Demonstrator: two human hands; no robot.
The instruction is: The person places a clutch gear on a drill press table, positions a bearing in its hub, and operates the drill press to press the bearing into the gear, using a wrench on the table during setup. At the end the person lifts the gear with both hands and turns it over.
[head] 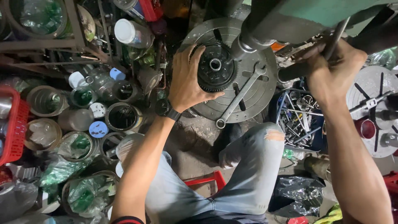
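Left hand [187, 81] on black gear [214, 66]

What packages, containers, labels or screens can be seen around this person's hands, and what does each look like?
No screens or signs.
Clear plastic bottle, white cap, lying top left.
Round open tins and jars, left of the left hand, some stuffed with green-tinted plastic bags.
Red plastic basket, left edge.
Crumpled black bag, under the right forearm.

A dim workshop with a stained concrete floor [195, 145]; open tins and jars [122, 117] crowd the left beside a red basket [14, 126]. A bin of loose tools [299, 120] sits right; a red stool [207, 180] stands below.
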